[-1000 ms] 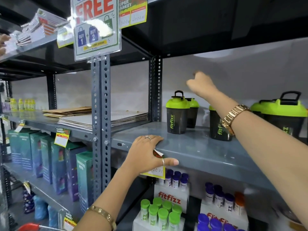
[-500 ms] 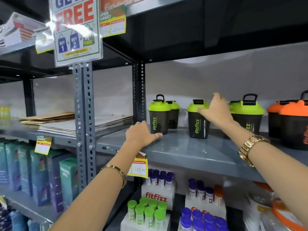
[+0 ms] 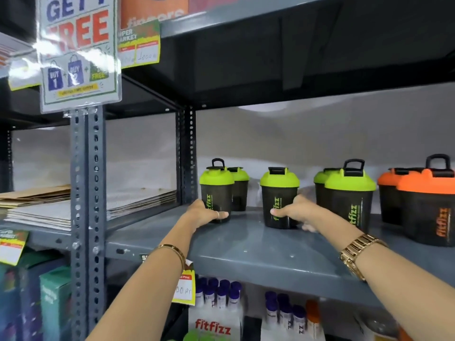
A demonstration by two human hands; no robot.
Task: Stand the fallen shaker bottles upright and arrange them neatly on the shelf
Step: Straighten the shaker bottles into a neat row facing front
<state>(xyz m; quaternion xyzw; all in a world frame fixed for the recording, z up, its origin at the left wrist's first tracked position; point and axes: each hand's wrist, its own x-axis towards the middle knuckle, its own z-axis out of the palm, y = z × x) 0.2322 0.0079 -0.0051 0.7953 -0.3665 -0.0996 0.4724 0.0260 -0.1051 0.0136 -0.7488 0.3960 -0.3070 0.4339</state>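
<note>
The left hand [image 3: 205, 214] is wrapped around the base of the leftmost green-lidded shaker [image 3: 216, 190], thumb across its front and a ring showing on one finger. The right hand [image 3: 296, 211] grips the lower body of the middle green-lidded shaker [image 3: 279, 198] from the right side, thumb pressed on the front near the printed logo; the other fingers curl behind and are hidden, so how tightly they close is hard to judge. Both bottles stand upright on the grey metal shelf [image 3: 258, 252].

Just behind the left bottle is a second green shaker [image 3: 240, 187], partly hidden. To the right stand a pair of green shakers [image 3: 348, 200], one behind the other, and then two orange-lidded shakers [image 3: 427, 205] at the frame's edge, all upright.

A promotional sign [image 3: 78, 50] hangs on the perforated upright [image 3: 86, 193], and flattened cardboard [image 3: 73, 205] is stacked on the neighbouring shelf to the left.
</note>
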